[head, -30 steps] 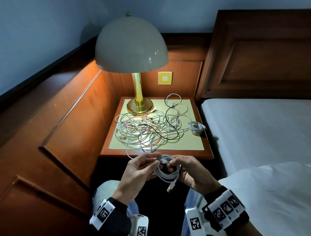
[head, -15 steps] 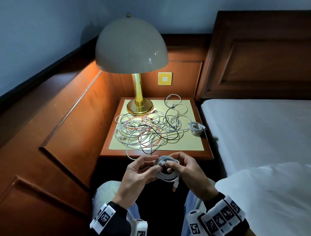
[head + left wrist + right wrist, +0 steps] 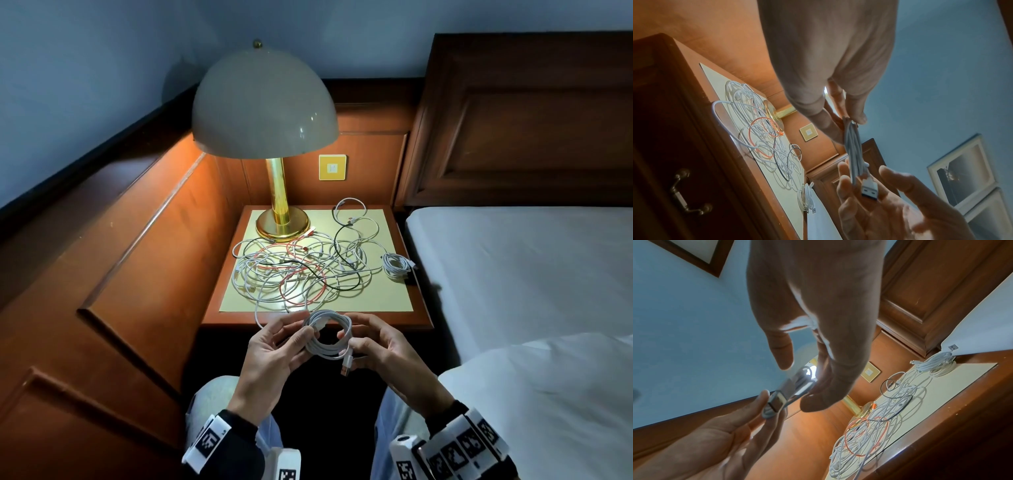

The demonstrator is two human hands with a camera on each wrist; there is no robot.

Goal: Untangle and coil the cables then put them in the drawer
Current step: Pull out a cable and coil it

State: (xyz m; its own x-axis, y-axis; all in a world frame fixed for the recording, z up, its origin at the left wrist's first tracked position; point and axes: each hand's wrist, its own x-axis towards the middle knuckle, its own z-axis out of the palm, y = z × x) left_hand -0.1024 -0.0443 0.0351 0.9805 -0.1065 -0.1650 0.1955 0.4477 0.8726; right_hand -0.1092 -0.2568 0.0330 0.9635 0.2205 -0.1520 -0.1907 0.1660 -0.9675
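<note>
USB plug (image 3: 346,366) now lower; both hands' fingers (image 3: 298,337) pinching coil (image 3: 329,337); drawer handle (image 3: 688,193) in L-wrist only

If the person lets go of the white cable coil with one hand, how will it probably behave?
The white cable coil probably loosens: nothing visibly ties its loops, only the left hand and right hand pinch it. Its loose USB plug already dangles, so the cable seems floppy. It looks light, held by fingertips.

Beyond the hands, a glossy brass lamp base (image 3: 283,224) stands on the polished wooden nightstand (image 3: 419,310), amid smooth plastic-sheathed cables (image 3: 301,270).
</note>
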